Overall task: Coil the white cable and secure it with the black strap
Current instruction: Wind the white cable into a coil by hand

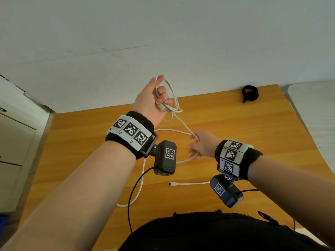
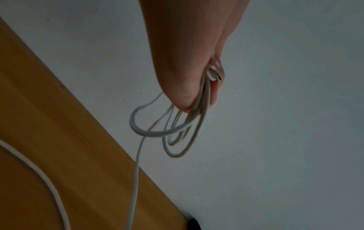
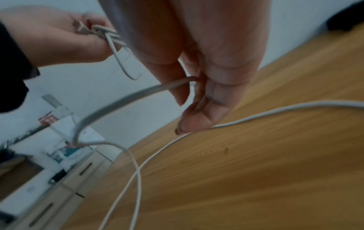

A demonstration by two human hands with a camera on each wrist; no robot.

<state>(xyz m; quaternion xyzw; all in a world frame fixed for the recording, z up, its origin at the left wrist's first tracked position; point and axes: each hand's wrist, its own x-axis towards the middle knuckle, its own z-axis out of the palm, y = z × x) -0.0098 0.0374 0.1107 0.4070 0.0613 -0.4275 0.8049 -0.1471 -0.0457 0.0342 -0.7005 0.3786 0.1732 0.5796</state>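
Note:
My left hand is raised above the wooden table and grips several loops of the white cable, with one plug end in the fist. A strand runs down and right to my right hand, which pinches the cable between thumb and fingers just above the tabletop. The remaining cable trails in a wide curve on the table, and its free plug end lies near the front. The black strap lies curled at the table's far right corner, away from both hands.
A white wall stands behind the table. A pale cabinet with drawers is at the left, and a white surface adjoins the table's right edge. Black camera cords hang from my wrists near my dark-clothed body.

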